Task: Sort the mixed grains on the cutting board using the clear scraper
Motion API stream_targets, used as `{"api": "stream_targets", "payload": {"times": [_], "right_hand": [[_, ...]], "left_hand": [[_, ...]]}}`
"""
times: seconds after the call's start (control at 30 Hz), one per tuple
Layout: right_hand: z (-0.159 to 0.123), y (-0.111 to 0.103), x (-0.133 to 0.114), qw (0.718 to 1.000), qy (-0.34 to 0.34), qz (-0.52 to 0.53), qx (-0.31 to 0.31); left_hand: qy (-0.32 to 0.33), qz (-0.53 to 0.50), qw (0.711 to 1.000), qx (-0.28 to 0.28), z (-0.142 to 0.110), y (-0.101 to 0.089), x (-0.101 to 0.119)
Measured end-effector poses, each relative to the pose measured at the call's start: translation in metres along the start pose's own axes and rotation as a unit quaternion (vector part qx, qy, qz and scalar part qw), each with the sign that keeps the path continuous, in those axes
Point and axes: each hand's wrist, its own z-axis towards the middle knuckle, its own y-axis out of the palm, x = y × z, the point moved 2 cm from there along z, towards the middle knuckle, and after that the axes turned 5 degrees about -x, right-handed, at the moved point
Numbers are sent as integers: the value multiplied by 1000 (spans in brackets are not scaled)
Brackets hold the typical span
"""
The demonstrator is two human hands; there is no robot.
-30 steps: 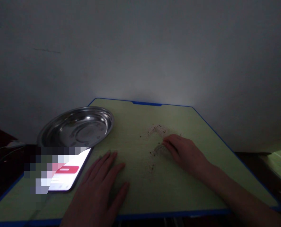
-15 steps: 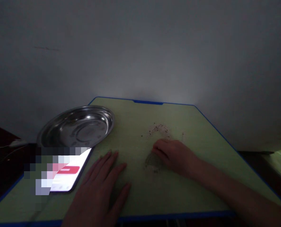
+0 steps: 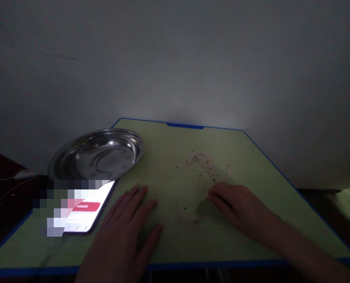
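My right hand is closed in a pinch low over the table, holding a thin, curved, greenish piece whose kind I cannot make out. Its lower end reaches the tabletop beside some pale crumbs. Beyond the fingers, a curved streak of pale crumbs with dark specks lies on the surface. Palm down with the fingers spread, my left hand rests on the near left of the table, holding nothing.
A shiny steel basin stands on the left of the pale green, blue-edged table. Close to my left hand lies a phone with a lit screen, partly pixelated. A grey wall rises behind the table.
My right hand has moved right and slightly nearer with the greenish piece, uncovering more crumbs and specks. My left hand stays in place.
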Motion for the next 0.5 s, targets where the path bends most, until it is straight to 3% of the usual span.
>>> {"api": "stream_targets", "payload": {"times": [0.27,0.5], "right_hand": [[-11,1,-5,999,-3,24,-24],[-16,0,-4,1000,6,27,-4]], "left_hand": [[-8,-13,1000,-2,-3,1,0],[-2,-12,1000,2,-1,0,0]]}}
